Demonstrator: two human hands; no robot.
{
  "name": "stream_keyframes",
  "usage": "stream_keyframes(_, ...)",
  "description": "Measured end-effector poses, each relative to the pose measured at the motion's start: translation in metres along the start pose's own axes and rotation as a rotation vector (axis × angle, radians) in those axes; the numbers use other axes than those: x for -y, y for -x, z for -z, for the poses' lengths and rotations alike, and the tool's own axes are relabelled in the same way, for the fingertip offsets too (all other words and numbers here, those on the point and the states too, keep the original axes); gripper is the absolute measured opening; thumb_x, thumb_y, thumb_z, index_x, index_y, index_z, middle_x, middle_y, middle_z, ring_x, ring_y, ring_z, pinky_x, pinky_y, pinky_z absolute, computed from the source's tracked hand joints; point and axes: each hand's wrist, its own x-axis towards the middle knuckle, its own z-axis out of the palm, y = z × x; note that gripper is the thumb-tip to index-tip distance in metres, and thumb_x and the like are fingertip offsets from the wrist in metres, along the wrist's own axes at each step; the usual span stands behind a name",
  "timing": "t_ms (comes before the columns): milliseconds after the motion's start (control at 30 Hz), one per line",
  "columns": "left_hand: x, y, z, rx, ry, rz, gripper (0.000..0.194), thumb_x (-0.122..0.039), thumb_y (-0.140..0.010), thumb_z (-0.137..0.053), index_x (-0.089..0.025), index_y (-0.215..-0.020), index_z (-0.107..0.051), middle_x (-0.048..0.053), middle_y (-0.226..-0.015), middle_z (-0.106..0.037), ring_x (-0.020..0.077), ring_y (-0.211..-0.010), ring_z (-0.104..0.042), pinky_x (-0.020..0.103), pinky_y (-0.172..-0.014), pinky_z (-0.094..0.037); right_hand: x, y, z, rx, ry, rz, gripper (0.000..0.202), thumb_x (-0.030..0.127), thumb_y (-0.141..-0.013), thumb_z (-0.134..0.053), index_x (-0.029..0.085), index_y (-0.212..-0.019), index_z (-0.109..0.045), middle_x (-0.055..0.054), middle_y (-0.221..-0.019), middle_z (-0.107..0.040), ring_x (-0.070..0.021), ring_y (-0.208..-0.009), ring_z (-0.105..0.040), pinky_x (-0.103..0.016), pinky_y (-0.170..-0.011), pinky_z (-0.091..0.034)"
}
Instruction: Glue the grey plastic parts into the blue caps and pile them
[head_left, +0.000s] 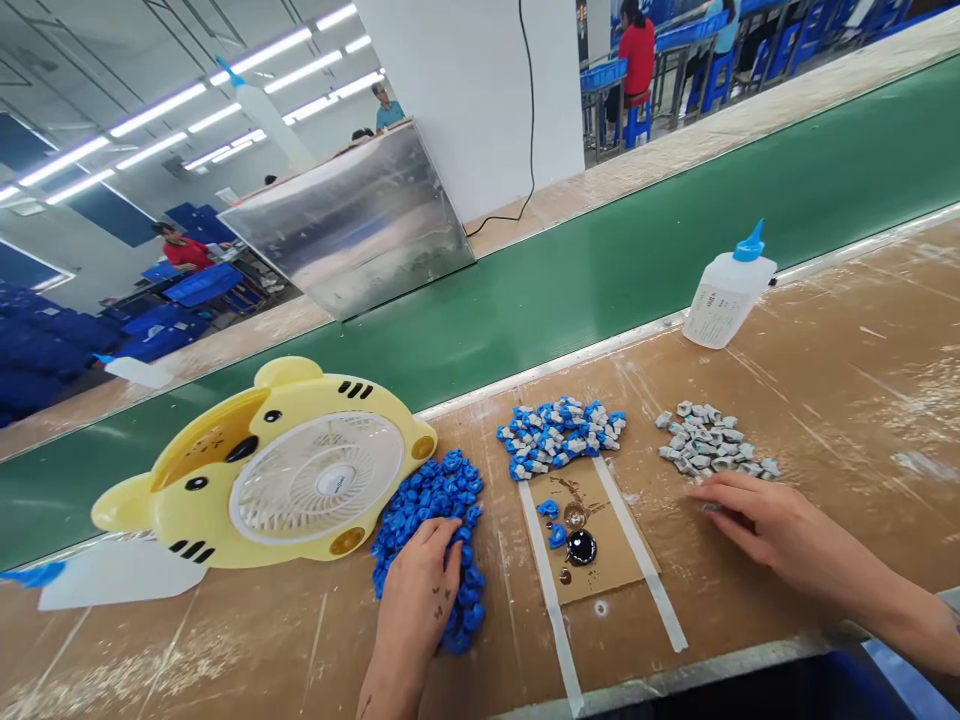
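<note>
My left hand (421,588) rests on a heap of small blue plastic parts (431,495), its fingers curled down together; what lies between the fingertips is hidden. To the right, my right hand (772,525) is closed in a pinch just in front of a pile of small grey caps (705,440). A bit of a grey cap (709,507) shows at its fingertips. Between the hands lies a cardboard piece (619,560) with a dark pool of liquid (581,547) and two loose blue parts (556,536). Behind it sits a pile of joined blue-and-grey pieces (561,436).
A yellow animal-faced fan (300,400) lies at the left. White bottles with blue nozzles stand or lie around, one (727,290) at the back right. White tape strips (645,560) flank the cardboard. A green conveyor belt (600,250) runs behind; people sit beyond.
</note>
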Motion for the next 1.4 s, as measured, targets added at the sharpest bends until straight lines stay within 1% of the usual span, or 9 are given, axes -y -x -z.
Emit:
stream_keyframes(333,-0.024,-0.022,-0.012,0.141,-0.167,-0.075,0.031,-0.007,-0.085,-0.05,-0.021,-0.1,-0.074,0.009,-0.095,-0.076,0.0255,-0.09,-0.072,0.036,-0.081,-0.056,0.016,-0.004,-0.021,0.098,-0.203,0.027,0.029,0.013,-0.09,-0.049,0.021,-0.105,-0.073,-0.011,-0.101,-0.072,-0.023,-0.091,-0.072,-0.034,-0.083,-0.059)
stream_keyframes(433,-0.027,-0.024,-0.01,0.093,0.025,-0.087,0.027,-0.016,-0.082,-0.053,-0.021,-0.098,-0.075,0.008,-0.092,-0.074,0.0226,-0.075,-0.071,0.033,-0.068,-0.058,0.011,0.0,-0.02,0.053,-0.165,0.013,0.03,0.013,-0.091,-0.052,0.021,-0.114,-0.07,-0.011,-0.107,-0.075,-0.0241,-0.097,-0.071,-0.036,-0.087,-0.058)
stream_keyframes(600,-0.042,-0.014,-0.009,-0.011,0.683,0.021,0.014,-0.037,-0.071,-0.074,-0.026,-0.076,-0.08,0.002,-0.072,-0.069,0.0168,-0.055,-0.064,0.025,-0.049,-0.055,0.013,0.002,-0.017,-0.077,-0.261,0.038,0.018,0.025,-0.097,-0.056,0.021,-0.103,-0.073,-0.01,-0.097,-0.074,-0.0212,-0.089,-0.069,-0.032,-0.081,-0.057)
stream_keyframes(700,-0.06,0.0,-0.012,0.047,0.948,0.186,0.018,-0.036,-0.062,-0.084,-0.025,-0.075,-0.083,0.007,-0.083,-0.078,0.0214,-0.067,-0.072,0.026,-0.058,-0.06,0.021,0.0,-0.018,-0.073,-0.435,-0.048,0.021,0.033,-0.098,-0.057,0.021,-0.103,-0.074,-0.008,-0.093,-0.071,-0.0171,-0.078,-0.067,-0.026,-0.071,-0.056)
stream_keyframes(800,-0.08,0.013,-0.017,0.142,1.145,0.376,0.027,-0.038,-0.055,-0.09,-0.022,-0.077,-0.084,0.008,-0.069,-0.078,0.0207,-0.056,-0.07,0.026,-0.049,-0.058,0.029,-0.003,-0.021,-0.023,-0.587,-0.198,0.024,0.039,-0.094,-0.061,0.02,-0.098,-0.076,-0.008,-0.094,-0.072,-0.0169,-0.076,-0.066,-0.024,-0.064,-0.055)
stream_keyframes(933,-0.098,0.017,-0.018,0.162,1.258,0.427,0.033,-0.042,-0.053,-0.091,-0.021,-0.078,-0.085,0.009,-0.072,-0.078,0.0169,-0.045,-0.065,0.026,-0.044,-0.057,0.036,-0.007,-0.025,0.044,-0.659,-0.218,0.027,0.037,-0.095,-0.058,0.021,-0.098,-0.079,-0.008,-0.097,-0.073,-0.0193,-0.084,-0.068,-0.027,-0.071,-0.054)
stream_keyframes(1100,-0.095,0.018,-0.021,0.142,1.249,0.461,0.038,-0.044,-0.057,-0.09,-0.022,-0.088,-0.085,0.009,-0.069,-0.078,0.0186,-0.048,-0.068,0.029,-0.048,-0.06,0.037,-0.007,-0.027,0.036,-0.649,-0.246,0.024,0.034,-0.093,-0.059,0.022,-0.096,-0.08,-0.006,-0.088,-0.073,-0.0179,-0.076,-0.065,-0.026,-0.065,-0.051)
stream_keyframes(1300,-0.088,0.033,-0.031,0.011,1.292,0.547,0.033,-0.048,-0.053,-0.092,-0.02,-0.067,-0.081,0.013,-0.103,-0.08,0.0257,-0.074,-0.076,0.034,-0.068,-0.064,0.037,-0.005,-0.028,0.009,-0.66,-0.252,0.023,0.035,-0.093,-0.061,0.02,-0.091,-0.079,-0.006,-0.087,-0.074,-0.0171,-0.075,-0.066,-0.026,-0.064,-0.05)
stream_keyframes(1400,-0.085,0.038,-0.032,0.0,1.33,0.627,0.032,-0.045,-0.053,-0.094,-0.021,-0.068,-0.08,0.011,-0.096,-0.081,0.0265,-0.077,-0.077,0.034,-0.072,-0.064,0.038,-0.005,-0.028,-0.004,-0.658,-0.238,0.024,0.035,-0.094,-0.06,0.02,-0.09,-0.078,-0.006,-0.086,-0.074,-0.0169,-0.075,-0.066,-0.025,-0.064,-0.05)
